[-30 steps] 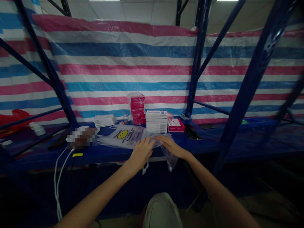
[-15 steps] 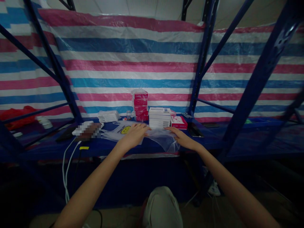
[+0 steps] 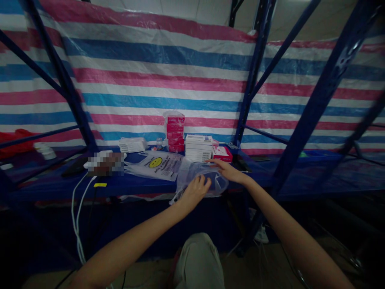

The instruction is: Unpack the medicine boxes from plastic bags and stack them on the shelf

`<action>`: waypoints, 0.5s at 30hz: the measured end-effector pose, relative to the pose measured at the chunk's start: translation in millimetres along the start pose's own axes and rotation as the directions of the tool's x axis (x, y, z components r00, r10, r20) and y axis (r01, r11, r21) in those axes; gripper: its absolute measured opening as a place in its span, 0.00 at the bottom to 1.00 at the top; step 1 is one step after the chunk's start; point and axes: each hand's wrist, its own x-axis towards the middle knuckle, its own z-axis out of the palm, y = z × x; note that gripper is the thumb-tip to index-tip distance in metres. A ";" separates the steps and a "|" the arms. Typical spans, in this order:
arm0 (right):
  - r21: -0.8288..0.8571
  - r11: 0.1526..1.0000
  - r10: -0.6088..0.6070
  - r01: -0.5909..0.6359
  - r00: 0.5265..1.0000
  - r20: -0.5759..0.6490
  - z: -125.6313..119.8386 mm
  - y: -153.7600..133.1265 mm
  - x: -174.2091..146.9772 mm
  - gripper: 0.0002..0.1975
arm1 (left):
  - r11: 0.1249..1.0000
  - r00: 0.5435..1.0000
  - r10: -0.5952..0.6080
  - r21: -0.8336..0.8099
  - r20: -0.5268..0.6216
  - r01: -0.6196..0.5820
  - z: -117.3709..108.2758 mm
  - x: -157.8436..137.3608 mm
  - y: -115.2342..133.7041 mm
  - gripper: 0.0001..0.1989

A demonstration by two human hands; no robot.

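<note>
A clear plastic bag [image 3: 186, 176] lies crumpled at the front edge of the blue shelf. My left hand [image 3: 196, 192] rests over its middle, fingers apart and slightly bent. At the bag's right end is my right hand [image 3: 229, 171], its fingers stretched out to the left along the far side of the plastic. Just left of the clear bag, a white printed carrier bag [image 3: 165, 166] with a yellow smiley face lies flat. Behind the clear bag stands a stack of white boxes [image 3: 197, 149], and a pink-and-white box [image 3: 221, 154] sits beyond my right fingers.
A wrapped pile of pink boxes [image 3: 175, 134], a small clear bottle [image 3: 159, 142] and a wrapped white bundle [image 3: 132, 145] stand along the back. White cables [image 3: 75, 216] hang off the shelf's left front. Blue metal posts [image 3: 254, 72] rise before a striped tarp [image 3: 159, 76].
My left hand has moved right and nearer, off the printed bag and onto the clear bag, which is now more spread out. My right hand stays at the clear bag's right end.
</note>
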 end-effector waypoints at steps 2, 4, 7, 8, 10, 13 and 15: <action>-0.107 0.994 0.023 -0.021 1.000 0.019 -5.5 -1.8 -1.5 0.35 | 0.997 0.997 -0.079 0.026 0.025 0.079 -2.5 8.8 -15.9 0.15; -0.269 0.960 0.088 -0.072 0.995 0.048 -11.2 -6.3 -3.5 0.35 | 0.990 0.991 -0.133 0.047 0.032 0.131 -8.4 17.1 -32.9 0.15; -0.549 0.819 0.245 -0.167 0.967 0.073 -20.5 -19.1 -5.2 0.35 | 0.984 0.980 -0.167 0.073 0.106 0.160 -18.7 26.6 -53.3 0.16; -0.631 0.754 0.289 -0.181 0.955 0.071 -24.6 -24.2 -4.8 0.35 | 0.983 0.972 -0.174 0.089 0.157 0.162 -22.0 29.1 -58.2 0.17; -0.756 0.627 0.340 -0.187 0.939 0.050 -35.2 -33.8 -1.4 0.33 | 0.979 0.935 -0.194 0.127 0.298 0.163 -28.4 34.1 -64.5 0.19; -0.834 0.507 0.398 -0.218 0.917 0.002 -58.5 -42.6 10.0 0.30 | 0.972 0.836 -0.232 0.140 0.498 0.186 -37.5 42.7 -64.0 0.17; -0.838 0.483 0.440 -0.253 0.898 -0.018 -76.5 -46.0 19.6 0.30 | 0.973 0.814 -0.227 0.095 0.535 0.209 -41.7 49.4 -57.4 0.16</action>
